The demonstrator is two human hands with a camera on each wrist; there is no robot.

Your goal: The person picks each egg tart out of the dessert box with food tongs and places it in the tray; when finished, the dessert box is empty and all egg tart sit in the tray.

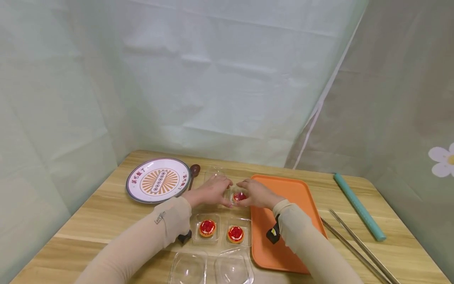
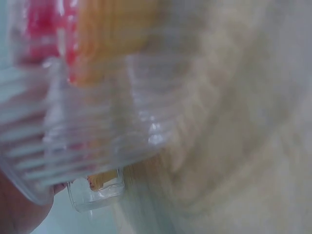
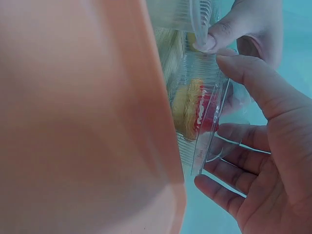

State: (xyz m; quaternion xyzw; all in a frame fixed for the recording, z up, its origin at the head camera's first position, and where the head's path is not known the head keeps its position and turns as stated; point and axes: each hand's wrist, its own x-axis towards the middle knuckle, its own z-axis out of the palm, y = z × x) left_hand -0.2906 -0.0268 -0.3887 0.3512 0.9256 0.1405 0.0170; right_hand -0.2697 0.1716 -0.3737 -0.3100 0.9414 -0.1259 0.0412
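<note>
Both hands are at a clear plastic box (image 3: 187,146) holding a small tart (image 3: 195,109) with a red top and pale crust. A domed clear lid lies over it. My right hand (image 1: 260,194) grips the lid and rim, thumb on one edge and fingertips (image 3: 226,129) along another. Opposite it, my left hand (image 1: 211,192) curls at the box's left side; its thumb (image 3: 219,36) presses near the box's corner in the right wrist view. The left wrist view is blurred, with a tart box (image 2: 97,122) close to the lens and part of the hand at lower left.
Nearer me, open clear boxes hold a left tart (image 1: 207,228) and a right tart (image 1: 235,234). Clear plastic (image 1: 215,170) lies behind the left hand. Around stand an orange tray (image 1: 283,182), a plate (image 1: 159,180), a brown spoon (image 1: 194,169), metal tongs (image 1: 358,241) and a teal rod (image 1: 358,205).
</note>
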